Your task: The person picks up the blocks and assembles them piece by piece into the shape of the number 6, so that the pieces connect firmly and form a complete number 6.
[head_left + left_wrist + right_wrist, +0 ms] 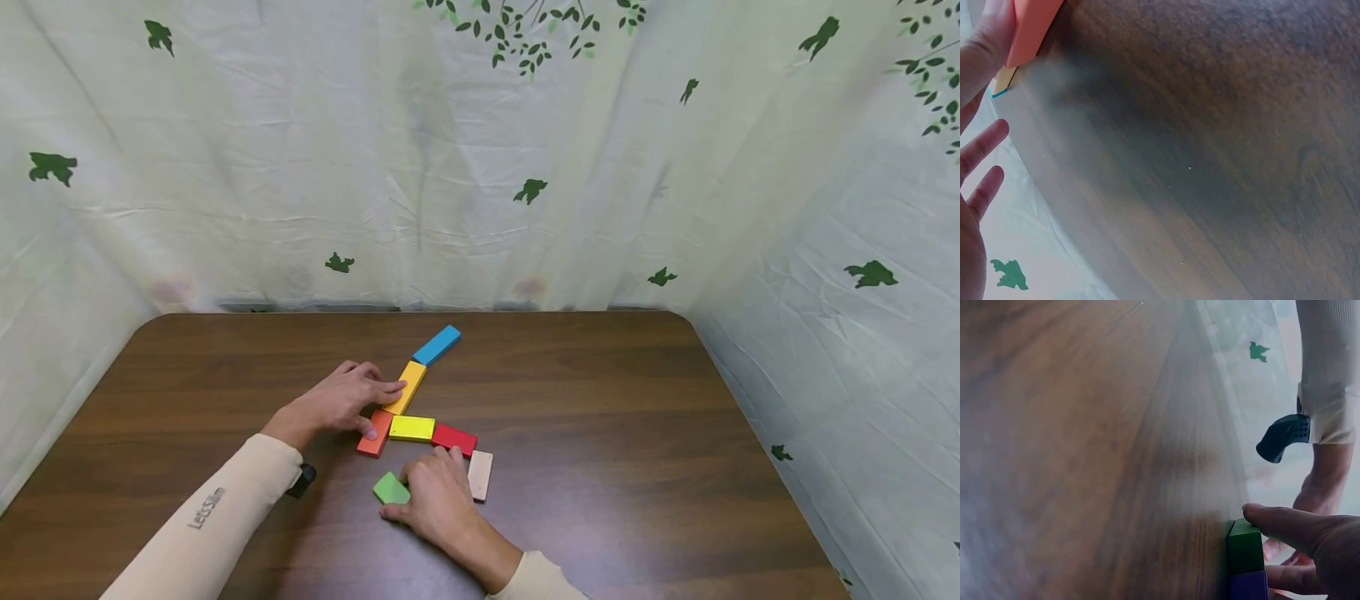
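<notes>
My left hand [345,400] reaches over the chain of flat blocks. Its fingertips touch an amber block [410,382], while the thumb rests against an orange block [382,423]. In the left wrist view the thumb lies along the orange block [1030,31], with other fingers spread apart. Nearer the front, my right hand [442,496] pinches a green block [390,487] between thumb and index finger. A purple block [1249,586] adjoins the green one in the right wrist view; in the head view the hand hides it. The right fingertips reach toward a red block [454,438].
A blue block [437,344] tops the chain beyond the amber one. The yellow block [412,428] links orange and red, and a pale wooden block [481,475] stands right of my right hand. The brown table [600,433] is bordered by a white printed curtain [420,167].
</notes>
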`<move>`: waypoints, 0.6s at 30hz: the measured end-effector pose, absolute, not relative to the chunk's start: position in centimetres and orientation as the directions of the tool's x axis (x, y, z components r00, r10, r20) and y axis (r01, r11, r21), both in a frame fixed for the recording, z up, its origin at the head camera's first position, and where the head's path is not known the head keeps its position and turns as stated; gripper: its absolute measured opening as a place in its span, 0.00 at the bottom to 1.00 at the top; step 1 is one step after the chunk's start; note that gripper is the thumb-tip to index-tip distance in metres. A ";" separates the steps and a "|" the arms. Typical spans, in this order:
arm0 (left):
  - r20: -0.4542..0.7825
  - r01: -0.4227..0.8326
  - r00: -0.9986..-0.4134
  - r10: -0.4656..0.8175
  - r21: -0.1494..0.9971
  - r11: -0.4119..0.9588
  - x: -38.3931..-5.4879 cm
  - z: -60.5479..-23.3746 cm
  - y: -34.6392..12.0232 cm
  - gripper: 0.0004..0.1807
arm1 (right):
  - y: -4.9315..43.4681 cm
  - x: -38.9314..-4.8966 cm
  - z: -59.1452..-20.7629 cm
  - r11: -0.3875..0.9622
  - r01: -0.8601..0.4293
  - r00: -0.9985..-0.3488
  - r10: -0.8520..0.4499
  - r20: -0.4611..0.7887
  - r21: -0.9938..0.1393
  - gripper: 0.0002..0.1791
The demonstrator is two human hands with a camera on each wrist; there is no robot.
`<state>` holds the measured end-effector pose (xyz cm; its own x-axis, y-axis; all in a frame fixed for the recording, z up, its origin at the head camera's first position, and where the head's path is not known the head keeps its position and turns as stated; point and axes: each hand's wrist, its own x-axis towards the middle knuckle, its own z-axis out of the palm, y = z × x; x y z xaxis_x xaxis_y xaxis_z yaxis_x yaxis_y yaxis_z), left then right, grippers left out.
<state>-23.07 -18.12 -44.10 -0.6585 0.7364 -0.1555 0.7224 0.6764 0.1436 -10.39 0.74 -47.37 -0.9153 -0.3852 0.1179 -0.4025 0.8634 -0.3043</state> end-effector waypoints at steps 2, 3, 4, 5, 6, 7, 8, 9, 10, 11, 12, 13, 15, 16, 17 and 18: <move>-0.154 0.719 -0.660 0.735 0.153 0.678 -23.1 -44.1 -18.2 0.43 | 0.7 -10.4 -47.4 0.864 -0.407 -0.914 -0.386 0.129 -0.298 0.19; -0.155 0.719 -0.660 0.735 0.156 0.678 -23.1 -44.1 -18.2 0.44 | 0.7 -10.4 -47.4 0.863 -0.407 -0.913 -0.386 0.130 -0.297 0.19; -0.154 0.720 -0.658 0.737 0.157 0.676 -23.1 -44.1 -18.2 0.44 | 0.7 -10.4 -47.4 0.864 -0.408 -0.913 -0.386 0.132 -0.296 0.19; -0.155 0.721 -0.657 0.738 0.156 0.675 -23.1 -44.1 -18.2 0.44 | 0.7 -10.4 -47.4 0.863 -0.409 -0.913 -0.387 0.132 -0.297 0.19; -0.155 0.723 -0.655 0.739 0.155 0.673 -23.2 -44.2 -18.2 0.45 | 0.7 -10.4 -47.4 0.863 -0.408 -0.913 -0.387 0.130 -0.299 0.19; -0.157 0.723 -0.655 0.739 0.154 0.674 -23.2 -44.2 -18.1 0.45 | 0.7 -10.4 -47.4 0.862 -0.408 -0.913 -0.388 0.128 -0.299 0.19; -0.160 0.722 -0.655 0.738 0.153 0.675 -23.2 -44.2 -18.1 0.45 | 0.8 -10.4 -47.3 0.863 -0.408 -0.913 -0.388 0.126 -0.299 0.19; -0.163 0.723 -0.655 0.737 0.149 0.675 -23.2 -44.2 -18.1 0.45 | 0.8 -10.4 -47.3 0.862 -0.407 -0.913 -0.388 0.124 -0.301 0.19; -0.165 0.724 -0.655 0.738 0.143 0.674 -23.2 -44.2 -18.1 0.45 | 0.9 -10.3 -47.2 0.862 -0.405 -0.914 -0.386 0.124 -0.304 0.20; -0.167 0.725 -0.654 0.738 0.142 0.674 -23.2 -44.1 -18.1 0.44 | 0.9 -10.3 -47.2 0.863 -0.403 -0.915 -0.384 0.125 -0.304 0.20; -0.167 0.726 -0.653 0.738 0.140 0.674 -23.2 -44.1 -18.1 0.44 | 1.0 -10.3 -47.1 0.863 -0.402 -0.916 -0.381 0.126 -0.305 0.20; -0.168 0.726 -0.653 0.739 0.139 0.673 -23.2 -44.1 -18.1 0.44 | 1.1 -10.2 -47.0 0.864 -0.400 -0.916 -0.380 0.126 -0.306 0.20; -0.168 0.727 -0.652 0.739 0.137 0.673 -23.2 -44.1 -18.1 0.44 | 1.3 -10.2 -46.8 0.862 -0.397 -0.918 -0.378 0.121 -0.315 0.19; -0.167 0.726 -0.652 0.739 0.140 0.673 -23.2 -44.1 -18.1 0.44 | 1.3 -10.1 -46.8 0.860 -0.396 -0.918 -0.380 0.115 -0.320 0.18; -0.168 0.725 -0.654 0.738 0.144 0.674 -23.2 -44.1 -18.1 0.44 | 1.4 -10.1 -46.7 0.859 -0.397 -0.917 -0.383 0.110 -0.323 0.17; -0.167 0.724 -0.654 0.738 0.144 0.675 -23.2 -44.1 -18.1 0.44 | 1.5 -10.1 -46.6 0.857 -0.398 -0.917 -0.387 0.101 -0.328 0.17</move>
<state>-23.22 -18.09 -44.07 -0.6540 0.7377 -0.1674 0.7239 0.6746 0.1444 -10.05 1.47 -46.63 -0.9167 -0.3866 0.1012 -0.3976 0.8570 -0.3278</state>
